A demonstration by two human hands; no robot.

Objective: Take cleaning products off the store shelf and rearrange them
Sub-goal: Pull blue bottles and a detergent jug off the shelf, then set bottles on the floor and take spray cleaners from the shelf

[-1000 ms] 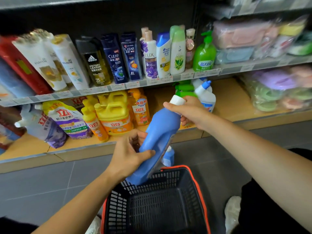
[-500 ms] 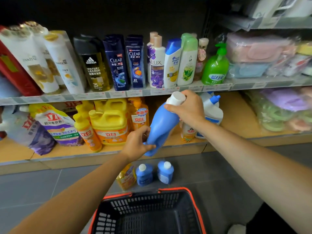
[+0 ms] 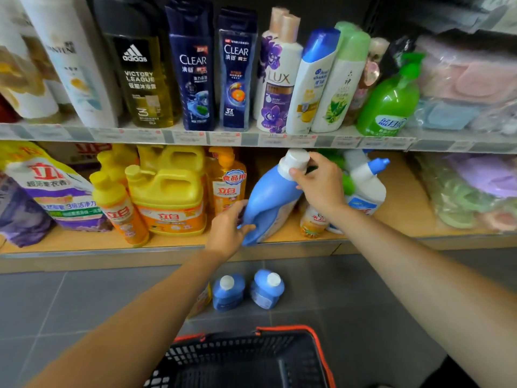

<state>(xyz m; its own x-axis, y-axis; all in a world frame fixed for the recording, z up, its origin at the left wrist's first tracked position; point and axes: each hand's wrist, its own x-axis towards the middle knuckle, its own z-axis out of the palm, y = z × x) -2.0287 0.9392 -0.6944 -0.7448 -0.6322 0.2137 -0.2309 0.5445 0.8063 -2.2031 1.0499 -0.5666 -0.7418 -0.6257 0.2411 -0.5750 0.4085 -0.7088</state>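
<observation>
A tall blue bottle (image 3: 272, 197) with a white cap leans tilted over the front of the lower wooden shelf (image 3: 84, 243). My right hand (image 3: 320, 184) grips its white cap and neck from the right. My left hand (image 3: 228, 229) holds its base from the left. Two small blue bottles (image 3: 228, 291) (image 3: 267, 288) with white caps stand on the grey floor below, next to an orange bottle partly hidden by my left arm. A black basket (image 3: 251, 357) with an orange rim sits at the bottom of the view.
Yellow and orange detergent jugs (image 3: 167, 197) and purple refill bags (image 3: 50, 191) fill the lower shelf's left. A white bottle with a blue nozzle (image 3: 366, 183) stands behind my right hand. Shampoo bottles (image 3: 193, 65) and a green pump bottle (image 3: 389, 102) line the upper shelf. Packaged sponges lie at right.
Both hands have carried the blue bottle up from over the basket and forward to the lower shelf. The view has moved closer to the shelves.
</observation>
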